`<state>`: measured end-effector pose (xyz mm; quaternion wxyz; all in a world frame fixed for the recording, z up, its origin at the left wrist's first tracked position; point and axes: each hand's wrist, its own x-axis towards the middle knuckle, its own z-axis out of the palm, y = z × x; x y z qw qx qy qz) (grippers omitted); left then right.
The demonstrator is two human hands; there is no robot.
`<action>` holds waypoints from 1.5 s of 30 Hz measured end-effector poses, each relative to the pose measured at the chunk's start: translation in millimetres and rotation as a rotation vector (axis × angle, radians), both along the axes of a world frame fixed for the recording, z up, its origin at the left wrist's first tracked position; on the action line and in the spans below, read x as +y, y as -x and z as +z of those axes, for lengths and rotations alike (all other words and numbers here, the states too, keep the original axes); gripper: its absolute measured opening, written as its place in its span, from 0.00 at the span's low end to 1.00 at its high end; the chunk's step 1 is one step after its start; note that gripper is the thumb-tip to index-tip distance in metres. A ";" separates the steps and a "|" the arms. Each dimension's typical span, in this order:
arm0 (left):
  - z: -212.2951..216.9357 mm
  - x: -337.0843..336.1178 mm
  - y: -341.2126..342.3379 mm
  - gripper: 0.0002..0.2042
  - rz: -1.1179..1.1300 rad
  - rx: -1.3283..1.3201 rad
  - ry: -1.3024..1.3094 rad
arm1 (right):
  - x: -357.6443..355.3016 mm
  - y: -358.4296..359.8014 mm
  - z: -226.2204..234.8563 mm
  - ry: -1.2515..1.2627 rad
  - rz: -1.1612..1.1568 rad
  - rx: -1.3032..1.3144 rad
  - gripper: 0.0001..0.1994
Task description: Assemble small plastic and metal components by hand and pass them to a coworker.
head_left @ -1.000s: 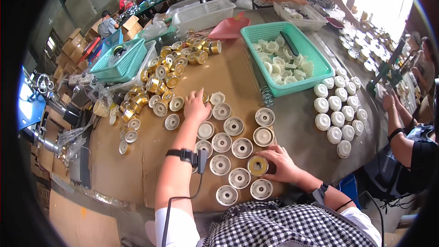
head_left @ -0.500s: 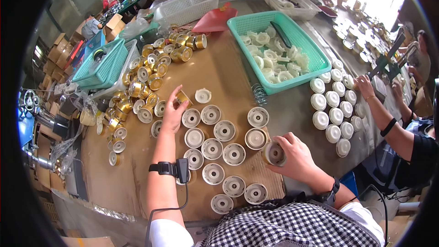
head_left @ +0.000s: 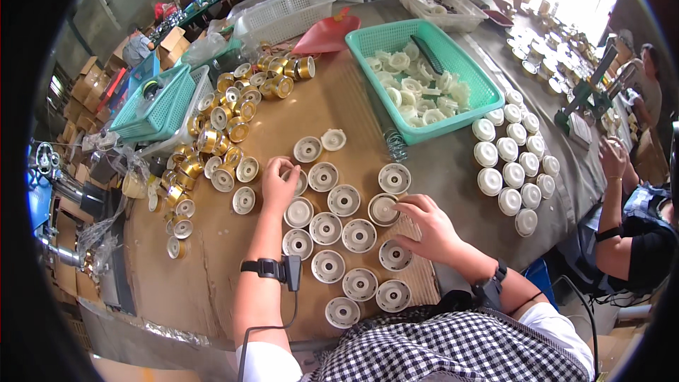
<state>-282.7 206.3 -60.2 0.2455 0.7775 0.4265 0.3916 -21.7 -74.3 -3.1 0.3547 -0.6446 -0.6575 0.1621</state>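
Observation:
Several round white-faced cups with centre holes stand in loose rows on the brown cardboard (head_left: 212, 269) before me. My left hand (head_left: 280, 185) is bent over the left end of these rows, partly hiding a cup there; its thumb and fingertips are slightly apart, with nothing visible between them. Just beyond it stands another cup (head_left: 308, 149), beside a loose white plastic piece (head_left: 333, 139). My right hand (head_left: 433, 232) has its fingers spread at the right end of the rows. Its fingertips reach the edge of one cup (head_left: 384, 209), and its thumb is above a nearer cup (head_left: 395, 255).
A heap of gold-sided cups (head_left: 212, 138) lies at left. A green basket (head_left: 488, 107) of translucent white parts stands at back, beside a metal spring coil (head_left: 396, 146). White round pieces (head_left: 508, 149) stand at right, near a co-worker's hand (head_left: 612, 158). A red scoop (head_left: 327, 34) lies behind.
The cup from my left hand now stands beside the white plastic piece, and that hand has drawn nearer. My right hand has let go of its cup, which stands at the rows' right end.

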 end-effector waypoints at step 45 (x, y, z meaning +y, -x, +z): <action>124.3 -338.2 117.4 0.25 -0.044 -1.165 0.682 | -32.1 175.6 85.3 0.529 0.533 1.145 0.19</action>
